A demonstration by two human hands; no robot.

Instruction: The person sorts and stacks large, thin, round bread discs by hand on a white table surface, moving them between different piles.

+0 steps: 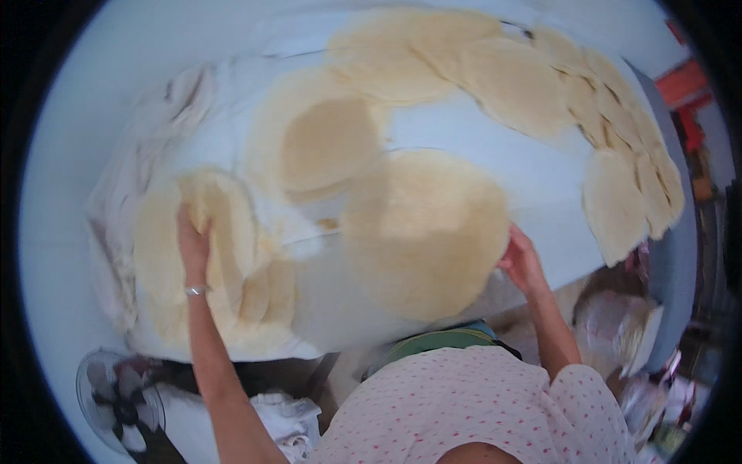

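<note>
My left hand (196, 240), with a metal bangle at the wrist, rests among the pale yellow round dough sheets (155, 246) at the left end of the table. Its fingertips sink into a fold, so their grip is unclear. To the right, my right hand (522, 258) has its fingers on the rim of a large thin round dough sheet (426, 238). This sheet is slightly blurred and lies partly in shadow near the table's front edge. Behind it sits another round sheet (327, 145), with a darker disc-shaped patch on it.
Several overlapping sheets (510, 87) run along the back and right side of the white-covered table (539, 168). Bunched cloth (156, 133) lines the left edge. Below are a fan (122, 403), white cloth (284, 417) and clear plastic bags (614, 325).
</note>
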